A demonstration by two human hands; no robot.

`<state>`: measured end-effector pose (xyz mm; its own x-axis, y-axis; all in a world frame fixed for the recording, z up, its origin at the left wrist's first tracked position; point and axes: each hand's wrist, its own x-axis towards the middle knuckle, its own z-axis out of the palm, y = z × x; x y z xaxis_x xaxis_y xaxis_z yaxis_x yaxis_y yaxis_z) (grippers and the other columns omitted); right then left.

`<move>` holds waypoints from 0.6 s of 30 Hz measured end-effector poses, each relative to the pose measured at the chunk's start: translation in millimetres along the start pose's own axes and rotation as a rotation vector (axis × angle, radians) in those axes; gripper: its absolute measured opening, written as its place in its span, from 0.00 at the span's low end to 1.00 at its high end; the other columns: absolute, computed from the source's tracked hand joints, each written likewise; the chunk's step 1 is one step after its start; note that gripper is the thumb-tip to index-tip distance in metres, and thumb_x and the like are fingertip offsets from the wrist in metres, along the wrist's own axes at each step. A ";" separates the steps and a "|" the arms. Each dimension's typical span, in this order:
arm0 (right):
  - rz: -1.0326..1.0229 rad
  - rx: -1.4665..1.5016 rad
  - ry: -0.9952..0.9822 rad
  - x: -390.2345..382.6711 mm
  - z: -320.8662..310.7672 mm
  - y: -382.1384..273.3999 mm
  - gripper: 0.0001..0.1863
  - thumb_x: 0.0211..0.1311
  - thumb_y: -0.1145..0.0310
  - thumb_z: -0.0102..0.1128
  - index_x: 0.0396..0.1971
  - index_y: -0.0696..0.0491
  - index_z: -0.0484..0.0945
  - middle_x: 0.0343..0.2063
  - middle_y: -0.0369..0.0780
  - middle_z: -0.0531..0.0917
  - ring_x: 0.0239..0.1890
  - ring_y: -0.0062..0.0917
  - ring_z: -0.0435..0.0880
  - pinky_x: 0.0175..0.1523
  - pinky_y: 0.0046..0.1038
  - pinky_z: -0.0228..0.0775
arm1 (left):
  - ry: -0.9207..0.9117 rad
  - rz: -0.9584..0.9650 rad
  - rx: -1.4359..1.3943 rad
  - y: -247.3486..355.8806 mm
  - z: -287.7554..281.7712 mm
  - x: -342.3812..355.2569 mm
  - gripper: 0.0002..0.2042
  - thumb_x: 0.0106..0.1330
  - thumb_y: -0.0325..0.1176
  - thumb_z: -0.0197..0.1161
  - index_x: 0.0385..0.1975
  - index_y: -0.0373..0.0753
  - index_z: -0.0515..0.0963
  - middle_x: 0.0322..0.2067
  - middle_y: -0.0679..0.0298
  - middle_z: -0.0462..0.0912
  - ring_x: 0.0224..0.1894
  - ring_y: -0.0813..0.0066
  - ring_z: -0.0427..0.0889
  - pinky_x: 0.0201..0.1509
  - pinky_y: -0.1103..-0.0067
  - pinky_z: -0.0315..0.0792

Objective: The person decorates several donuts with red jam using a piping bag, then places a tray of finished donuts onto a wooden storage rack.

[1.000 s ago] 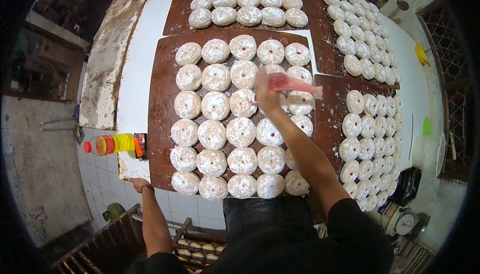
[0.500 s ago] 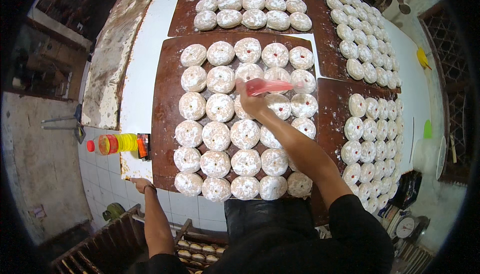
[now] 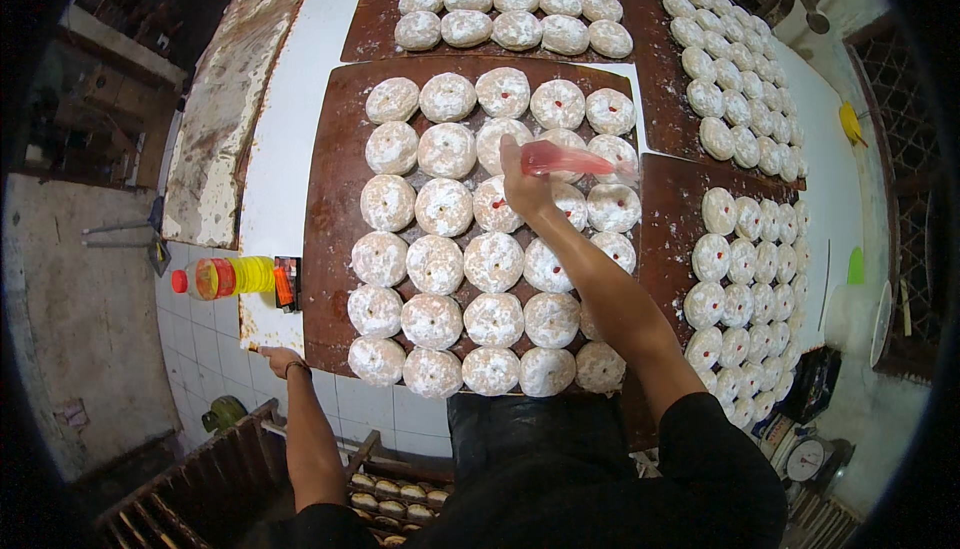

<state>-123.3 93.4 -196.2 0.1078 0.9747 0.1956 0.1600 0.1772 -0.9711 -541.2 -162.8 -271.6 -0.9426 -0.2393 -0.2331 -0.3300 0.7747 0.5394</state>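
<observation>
My right hand (image 3: 524, 184) was closed around the bag (image 3: 568, 160), clamped on its thicker red end. The bag's long axis ran pretty much crosswise, with the pale tail sticking out to the right of my grip, over the doughnuts on that side. Couldn't see the tip, my own hand was in the way. Closest was the red-dotted doughnut (image 3: 488, 211), just left of the grip and a bit toward me. One further toward me was a bare-holed doughnut (image 3: 492, 274), and the two columns off to the left looked bare too. My left hand (image 3: 283, 360) was way out left and closer to my body, at the tabletop (image 3: 268, 324) corner; honestly can't tell if it was gripping or just resting.
</observation>
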 end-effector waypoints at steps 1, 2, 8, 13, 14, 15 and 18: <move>0.028 -0.006 -0.007 -0.6 0.3 0.7 0.21 0.60 0.57 0.42 0.13 0.57 0.65 0.12 0.30 0.63 0.17 0.14 0.61 0.22 0.22 0.53 | 0.000 -0.011 -0.006 -2.6 0.7 6.1 0.39 0.58 0.59 0.23 0.38 0.23 0.69 0.42 0.40 0.69 0.45 0.49 0.69 0.50 0.64 0.61; 0.059 -0.019 -0.013 -1.4 -1.8 -1.0 0.21 0.60 0.57 0.42 0.14 0.57 0.66 0.12 0.30 0.64 0.18 0.14 0.61 0.22 0.21 0.53 | -0.001 -0.006 0.000 -1.5 -0.1 1.3 0.39 0.58 0.59 0.23 0.38 0.23 0.69 0.42 0.40 0.68 0.46 0.49 0.68 0.50 0.64 0.61; 0.185 -0.044 -0.312 -35.0 -22.4 -29.0 0.21 0.62 0.56 0.35 0.25 0.59 0.70 0.17 0.33 0.69 0.22 0.16 0.66 0.29 0.20 0.59 | -0.002 0.044 0.021 -3.1 -2.7 3.6 0.40 0.58 0.59 0.22 0.39 0.21 0.68 0.42 0.39 0.68 0.46 0.46 0.67 0.51 0.63 0.61; 0.110 -0.098 -0.378 -70.4 -22.8 -19.7 0.18 0.62 0.60 0.37 0.28 0.60 0.70 0.20 0.39 0.72 0.24 0.24 0.69 0.32 0.26 0.61 | 0.004 0.024 0.010 5.3 -3.3 -19.0 0.40 0.58 0.60 0.23 0.38 0.20 0.67 0.40 0.38 0.69 0.45 0.46 0.69 0.49 0.64 0.63; 0.064 -0.067 -0.332 -72.0 -15.5 -23.1 0.18 0.61 0.61 0.39 0.23 0.60 0.70 0.17 0.41 0.72 0.21 0.27 0.70 0.28 0.28 0.60 | 0.006 0.018 0.012 5.0 -4.1 -15.6 0.41 0.58 0.60 0.24 0.38 0.20 0.67 0.40 0.38 0.69 0.45 0.46 0.69 0.49 0.64 0.63; 0.018 -0.037 -0.286 -73.6 -11.4 -27.2 0.18 0.60 0.61 0.42 0.19 0.59 0.70 0.14 0.42 0.72 0.19 0.29 0.70 0.25 0.31 0.59 | 0.007 0.012 0.014 4.6 -4.6 -11.9 0.41 0.58 0.60 0.24 0.38 0.20 0.67 0.40 0.37 0.69 0.45 0.46 0.69 0.49 0.64 0.62; 0.049 -0.066 -0.383 -85.2 -6.4 -18.9 0.16 0.58 0.63 0.45 0.17 0.58 0.70 0.13 0.42 0.72 0.17 0.29 0.71 0.22 0.29 0.59 | 0.005 0.021 -0.009 0.4 -0.7 -3.3 0.41 0.57 0.60 0.24 0.38 0.20 0.67 0.40 0.37 0.69 0.45 0.45 0.69 0.49 0.64 0.62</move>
<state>-129.2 6.1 -193.6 -0.2553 0.9642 0.0720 0.2282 0.1325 -0.9646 -538.3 -162.2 -270.1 -0.9496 -0.2256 -0.2175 -0.3103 0.7744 0.5513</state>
